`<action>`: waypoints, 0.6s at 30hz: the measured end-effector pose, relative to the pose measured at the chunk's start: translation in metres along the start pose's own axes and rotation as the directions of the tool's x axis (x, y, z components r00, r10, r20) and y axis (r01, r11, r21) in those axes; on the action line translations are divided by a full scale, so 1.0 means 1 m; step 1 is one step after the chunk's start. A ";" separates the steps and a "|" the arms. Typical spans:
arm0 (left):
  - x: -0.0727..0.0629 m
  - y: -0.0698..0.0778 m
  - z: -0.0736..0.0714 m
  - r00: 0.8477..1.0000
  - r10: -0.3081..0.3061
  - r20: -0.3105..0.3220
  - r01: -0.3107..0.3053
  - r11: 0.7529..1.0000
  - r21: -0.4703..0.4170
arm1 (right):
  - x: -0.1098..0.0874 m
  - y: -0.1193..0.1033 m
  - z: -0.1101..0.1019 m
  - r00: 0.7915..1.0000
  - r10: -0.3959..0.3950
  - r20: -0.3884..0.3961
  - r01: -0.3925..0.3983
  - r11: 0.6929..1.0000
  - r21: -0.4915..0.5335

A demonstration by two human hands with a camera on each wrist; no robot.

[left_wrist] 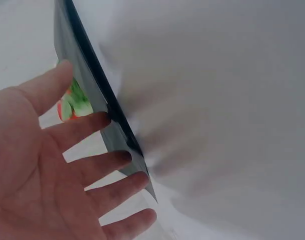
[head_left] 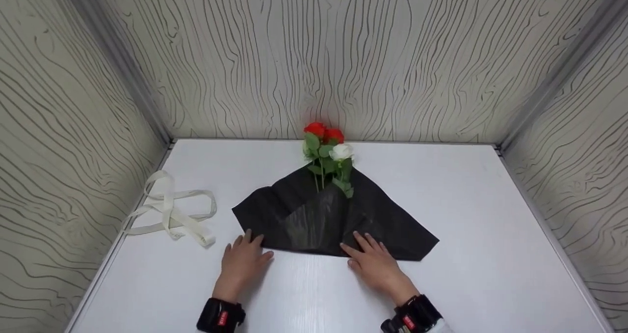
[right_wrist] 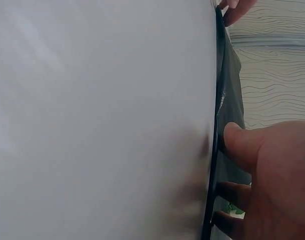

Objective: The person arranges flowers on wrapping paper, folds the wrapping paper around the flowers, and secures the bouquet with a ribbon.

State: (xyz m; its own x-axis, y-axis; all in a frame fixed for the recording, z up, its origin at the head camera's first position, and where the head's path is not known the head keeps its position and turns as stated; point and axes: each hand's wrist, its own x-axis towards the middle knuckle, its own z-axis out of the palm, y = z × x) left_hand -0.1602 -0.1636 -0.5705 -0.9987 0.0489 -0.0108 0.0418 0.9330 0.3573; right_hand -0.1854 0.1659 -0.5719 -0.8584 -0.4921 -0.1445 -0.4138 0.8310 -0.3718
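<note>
A sheet of black wrapping paper (head_left: 392, 220) lies with its lower part folded up over the stems of a small bunch of flowers. Two red roses (head_left: 315, 129) and a white rose (head_left: 342, 151) stick out of its top among green leaves (head_left: 327, 165). My left hand (head_left: 241, 263) touches the paper's lower left edge, its fingers spread and fairly straight, as the left wrist view also shows. With extended fingers, my right hand (head_left: 374, 265) rests on the folded paper right of the middle. Most of the stems are hidden under the fold.
A loosely looped cream ribbon (head_left: 169, 203) lies on the left of the white table (head_left: 471, 191). Wood-grain patterned walls (head_left: 274, 53) enclose the table at the back and both sides. The rose heads reach near the back edge.
</note>
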 end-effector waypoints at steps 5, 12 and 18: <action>0.005 -0.012 -0.005 0.991 -0.112 -0.067 0.106 0.991 -0.083 | 0.001 -0.001 0.001 1.000 -0.010 -0.014 0.010 1.000 -0.026; 0.007 -0.004 0.001 0.978 -0.210 -0.014 0.193 0.922 -0.335 | 0.001 0.001 0.002 1.000 -0.022 -0.021 0.021 0.999 -0.035; 0.015 0.006 0.004 0.966 -0.249 -0.065 0.162 0.784 -0.599 | 0.001 0.003 0.000 1.000 -0.019 -0.009 0.018 0.999 -0.027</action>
State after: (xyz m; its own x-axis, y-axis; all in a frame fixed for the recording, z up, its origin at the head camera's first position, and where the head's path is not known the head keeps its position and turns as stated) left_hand -0.1750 -0.1561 -0.5721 -0.9772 -0.2086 -0.0390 -0.1458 0.5264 0.8376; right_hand -0.1876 0.1677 -0.5730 -0.8531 -0.5053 -0.1297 -0.4375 0.8285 -0.3496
